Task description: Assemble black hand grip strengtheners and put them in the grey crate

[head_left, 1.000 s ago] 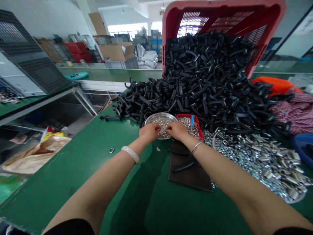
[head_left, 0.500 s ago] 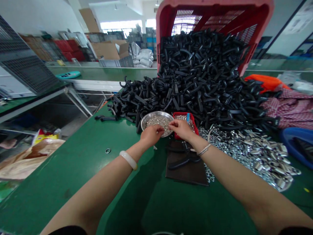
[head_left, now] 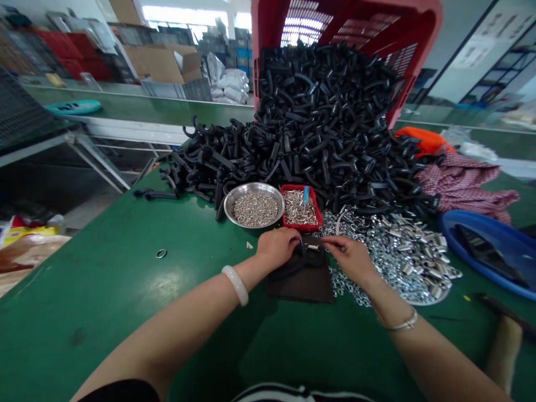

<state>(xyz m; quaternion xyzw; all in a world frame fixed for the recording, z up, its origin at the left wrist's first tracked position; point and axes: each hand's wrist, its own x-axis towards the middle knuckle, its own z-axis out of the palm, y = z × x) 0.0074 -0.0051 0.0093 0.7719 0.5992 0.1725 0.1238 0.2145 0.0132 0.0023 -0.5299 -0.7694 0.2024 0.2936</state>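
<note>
The left hand [head_left: 278, 247] is at the near side of the counter [head_left: 125, 312], its fingers bunched beside a black curved handle-like part [head_left: 288, 270]. Whether this grip is closed on anything cannot be told. The right hand [head_left: 352, 259] is opposite, thumb and forefinger reaching to the part's right end; the state of that grip cannot be determined either. The black part lies over a dark brown flat board [head_left: 304, 290], with a small silver coil spring [head_left: 312, 247] between the two hands.

Beyond the hands, a round silver metal bowl [head_left: 228, 209] contains many small metal pieces [head_left: 255, 209]. Just to its right, a red rectangular plastic tray [head_left: 302, 228] contains silver pins [head_left: 296, 209] and a blue slender item [head_left: 306, 194]. Right of the board is a spread of small silver rings [head_left: 377, 262]. A single metal ring [head_left: 161, 253] lies well apart at left. Behind the bowl and tray rises a large heap of black curved parts [head_left: 301, 151], partly within a tilted red plastic crate [head_left: 431, 22].
</note>
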